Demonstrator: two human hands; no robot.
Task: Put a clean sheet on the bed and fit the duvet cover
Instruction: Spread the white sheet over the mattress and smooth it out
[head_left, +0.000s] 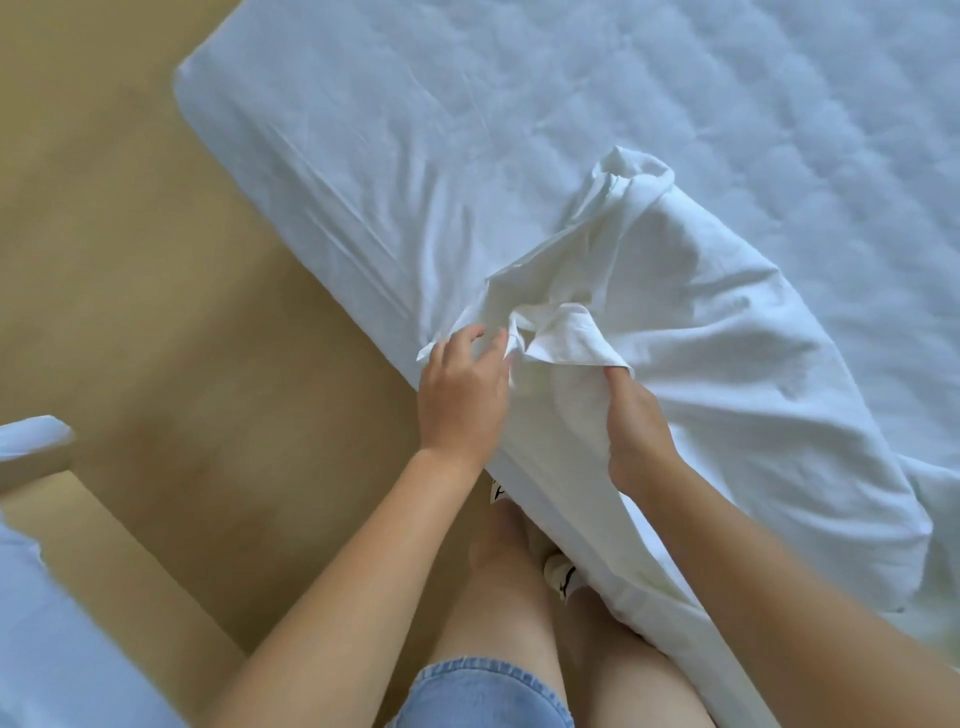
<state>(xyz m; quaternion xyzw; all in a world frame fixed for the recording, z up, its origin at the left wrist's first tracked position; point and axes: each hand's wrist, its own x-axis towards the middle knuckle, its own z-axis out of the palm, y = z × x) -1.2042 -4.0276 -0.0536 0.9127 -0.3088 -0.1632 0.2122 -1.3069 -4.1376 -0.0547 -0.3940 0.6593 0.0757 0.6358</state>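
Observation:
A bed (779, 104) with a quilted top fills the upper right. A white sheet (374, 171) lies stretched over its near corner. On top of it rests a bunched white duvet cover (701, 332), draped over the bed's near edge. My left hand (462, 395) pinches a small fold of the cover's cloth at the bed edge. My right hand (636, 426) grips the cover's hem from below, lifting a flap of it. The cover's inside is hidden.
Tan floor (130, 260) lies left of the bed. More white bedding (36, 623) and a pale wooden frame (130, 561) sit at the lower left. My legs and socked feet (561, 574) stand against the bed's side.

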